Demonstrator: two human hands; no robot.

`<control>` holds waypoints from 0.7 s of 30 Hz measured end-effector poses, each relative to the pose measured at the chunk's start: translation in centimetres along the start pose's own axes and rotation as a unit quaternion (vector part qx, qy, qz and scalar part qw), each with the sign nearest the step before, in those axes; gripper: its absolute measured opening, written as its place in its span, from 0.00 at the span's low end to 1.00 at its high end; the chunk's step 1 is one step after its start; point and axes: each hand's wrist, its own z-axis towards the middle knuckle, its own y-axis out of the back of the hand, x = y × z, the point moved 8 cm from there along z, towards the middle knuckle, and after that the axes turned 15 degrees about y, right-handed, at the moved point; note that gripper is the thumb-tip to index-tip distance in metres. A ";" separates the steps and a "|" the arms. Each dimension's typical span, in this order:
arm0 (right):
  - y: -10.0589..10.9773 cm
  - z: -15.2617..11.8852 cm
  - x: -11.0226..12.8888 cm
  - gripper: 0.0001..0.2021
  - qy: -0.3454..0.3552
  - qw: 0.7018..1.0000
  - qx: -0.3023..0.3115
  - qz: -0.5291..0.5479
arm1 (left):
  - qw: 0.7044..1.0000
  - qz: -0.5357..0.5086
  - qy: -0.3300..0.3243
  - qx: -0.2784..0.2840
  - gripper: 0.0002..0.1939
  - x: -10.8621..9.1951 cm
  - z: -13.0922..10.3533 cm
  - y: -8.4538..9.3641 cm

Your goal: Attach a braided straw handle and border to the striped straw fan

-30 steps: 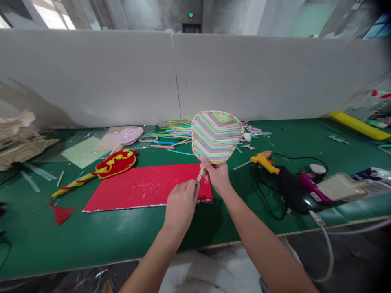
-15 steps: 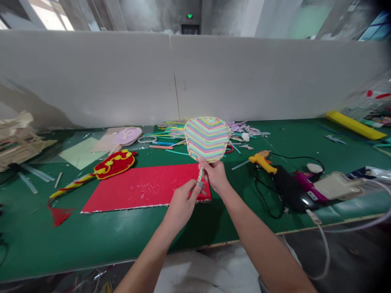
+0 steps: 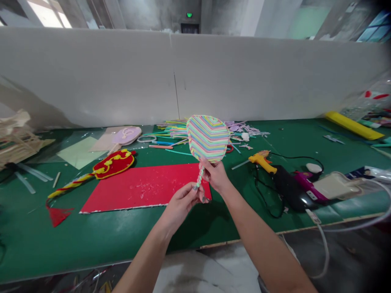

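Observation:
A round hand fan [image 3: 208, 138] with zigzag pastel stripes is held up in front of me, its twisted handle [image 3: 200, 176] pointing down toward me. With its fingers closed at the top of the handle, my right hand [image 3: 216, 174] grips the fan just under its face. Lower down, my left hand [image 3: 185, 199] pinches the handle's bottom end between thumb and fingers. Beneath the hands lies a red board [image 3: 143, 187] with dried glue marks. To its left rests a red and yellow fan [image 3: 113, 165] with a twisted handle and a red tassel [image 3: 58, 215].
Behind the fan, many pastel pipe cleaners [image 3: 172, 132] are heaped. A purple fan [image 3: 126, 135] lies at back left. On the right are a yellow glue gun [image 3: 264, 162] with its cord and a yellow strip [image 3: 354, 125]. A grey partition [image 3: 106, 77] borders the green table [image 3: 100, 244].
The fan has turned slightly and its face looks narrower. My left hand has slid down to the handle's lower end, so more of the handle shows. My right hand stays in place.

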 end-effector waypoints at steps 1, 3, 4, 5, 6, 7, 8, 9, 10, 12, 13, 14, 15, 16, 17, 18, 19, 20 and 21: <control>0.0 0.0 0.0 0.20 -0.001 1.000 0.002 0.001 | 1.000 0.009 -0.003 0.001 0.12 -0.1 0.0 0.0; -0.1 0.0 0.1 0.20 -0.004 1.000 0.006 0.003 | 0.999 0.036 -0.008 -0.001 0.13 -0.1 0.0 -0.1; -0.1 -0.1 0.1 0.20 -0.006 1.000 0.007 0.003 | 0.999 0.053 -0.009 -0.004 0.14 -0.2 0.0 -0.2; -0.1 -0.1 0.1 0.20 -0.007 1.000 0.008 0.003 | 0.997 0.069 -0.013 -0.006 0.15 -0.3 0.0 -0.2; -0.2 -0.1 0.1 0.20 -0.007 1.000 0.009 0.002 | 0.996 0.085 -0.015 -0.009 0.16 -0.4 -0.1 -0.3; -0.2 -0.1 0.1 0.20 -0.008 1.000 0.009 0.002 | 0.995 0.096 -0.018 -0.013 0.17 -0.4 -0.1 -0.4; -0.2 -0.1 0.1 0.20 -0.007 1.000 0.009 0.001 | 0.994 0.103 -0.021 -0.016 0.17 -0.5 -0.1 -0.4; -0.1 -0.1 0.1 0.20 -0.007 1.000 0.009 0.000 | 0.994 0.105 -0.024 -0.020 0.17 -0.6 -0.2 -0.5; -0.1 -0.1 0.1 0.20 -0.005 1.000 0.008 -0.001 | 0.994 0.104 -0.028 -0.024 0.17 -0.7 -0.2 -0.5; -0.1 -0.1 0.1 0.20 -0.002 1.000 0.008 -0.002 | 0.994 0.102 -0.033 -0.032 0.16 -0.9 -0.2 -0.4; -0.1 0.0 0.1 0.20 0.000 1.000 0.008 -0.003 | 0.994 0.102 -0.035 -0.034 0.16 -0.9 -0.2 -0.4; -0.1 0.0 0.1 0.21 0.002 1.000 0.008 -0.004 | 0.993 0.103 -0.035 -0.035 0.15 -0.9 -0.2 -0.4; -0.1 0.0 0.1 0.21 0.004 1.000 0.009 -0.005 | 0.993 0.106 -0.035 -0.037 0.15 -0.8 -0.1 -0.4; -0.1 -0.1 0.2 0.20 0.006 1.000 0.009 -0.007 | 0.993 0.108 -0.033 -0.039 0.15 -0.8 -0.1 -0.3; -0.1 -0.1 0.2 0.20 0.007 1.000 0.010 -0.009 | 0.993 0.109 -0.032 -0.043 0.15 -0.7 -0.1 -0.2; -0.1 -0.1 0.3 0.20 0.009 1.000 0.012 -0.011 | 0.993 0.106 -0.031 -0.046 0.14 -0.6 0.0 -0.1; -0.1 -0.1 0.3 0.20 0.009 1.000 0.014 -0.014 | 0.993 0.099 -0.033 -0.050 0.13 -0.5 0.0 0.1; -0.1 -0.1 0.3 0.19 0.010 1.000 0.016 -0.017 | 0.994 0.089 -0.036 -0.051 0.13 -0.4 0.0 0.2; -0.1 -0.1 0.4 0.19 0.010 1.000 0.018 -0.020 | 0.995 0.077 -0.039 -0.049 0.12 -0.4 0.0 0.3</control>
